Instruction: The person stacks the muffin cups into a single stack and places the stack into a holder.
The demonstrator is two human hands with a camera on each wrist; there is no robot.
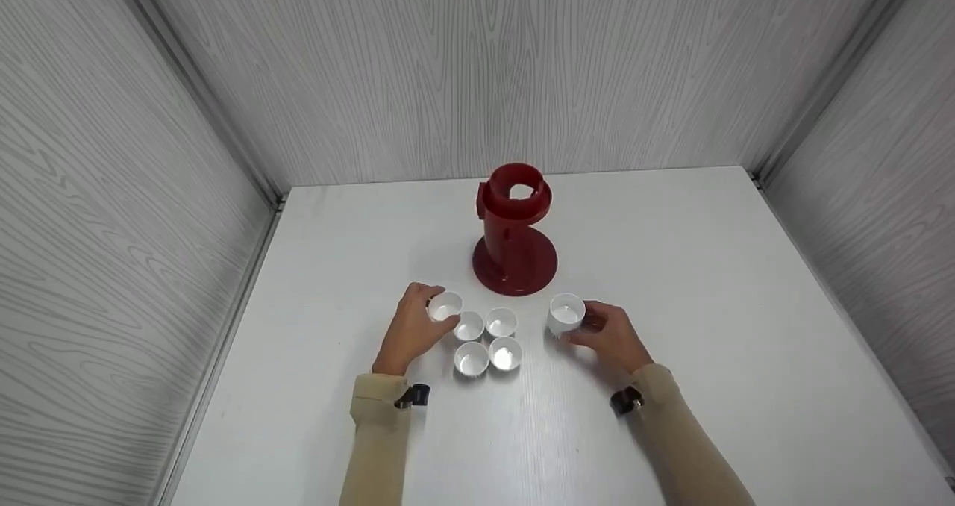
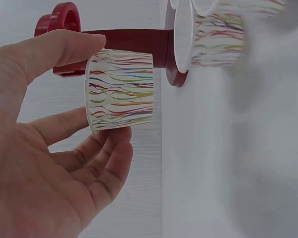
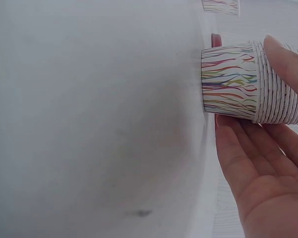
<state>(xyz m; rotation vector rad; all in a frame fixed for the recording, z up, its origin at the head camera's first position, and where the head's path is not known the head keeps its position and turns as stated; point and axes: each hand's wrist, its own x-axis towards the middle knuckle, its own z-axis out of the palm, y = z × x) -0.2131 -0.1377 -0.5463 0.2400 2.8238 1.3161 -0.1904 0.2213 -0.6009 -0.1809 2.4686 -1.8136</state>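
Observation:
A white paper cup (image 2: 121,91) with colourful wavy stripes is held by my left hand (image 1: 412,328), thumb on one side and fingers on the other. The left wrist view shows its base raised off the table. My right hand (image 1: 615,336) grips a stack of nested paper cups (image 3: 231,82) with the same stripes; many rims show in the right wrist view. Whether the stack touches the table I cannot tell. Between the hands, several single cups (image 1: 471,359) stand upright in a close cluster, mouths up. The left-hand cup is beside the cluster's far left corner.
A red stand (image 1: 515,260) with a round base and a ring-shaped top stands behind the cups. The white table (image 1: 358,237) meets a grey wood-grain panel (image 1: 462,73) at the back, with further panels at both sides.

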